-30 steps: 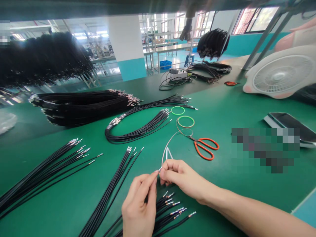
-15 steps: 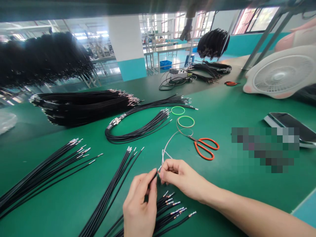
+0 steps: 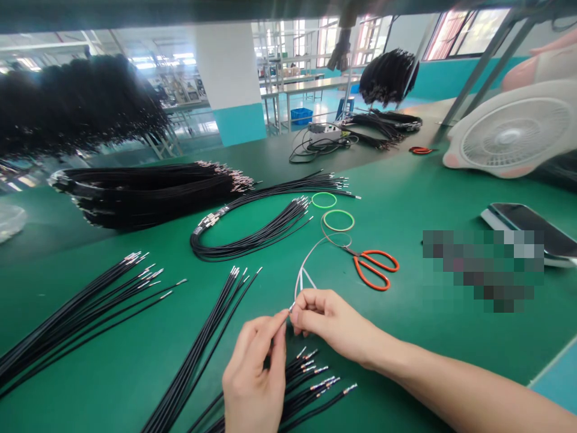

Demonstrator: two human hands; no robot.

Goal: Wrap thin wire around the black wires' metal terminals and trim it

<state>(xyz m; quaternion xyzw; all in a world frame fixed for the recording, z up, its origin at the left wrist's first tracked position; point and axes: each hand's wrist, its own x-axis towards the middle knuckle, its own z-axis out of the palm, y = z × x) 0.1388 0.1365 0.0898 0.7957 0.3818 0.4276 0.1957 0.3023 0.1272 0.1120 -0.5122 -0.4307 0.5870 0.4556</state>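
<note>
White wire (image 3: 299,282) up, the right hand (image 3: 333,322) pinched its metal tip (image 3: 292,307) tight, the left hand (image 3: 252,376) closed in a pinch just beside it, its hold too small to tell.

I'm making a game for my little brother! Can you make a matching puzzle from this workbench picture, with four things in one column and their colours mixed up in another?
Things:
1. scissors handles
2. desk fan
3. plastic crate
4. small ring

Colours:
A. blue
B. orange
C. bright green
D. white

Right pairs: 1-B, 2-D, 3-A, 4-C
</note>
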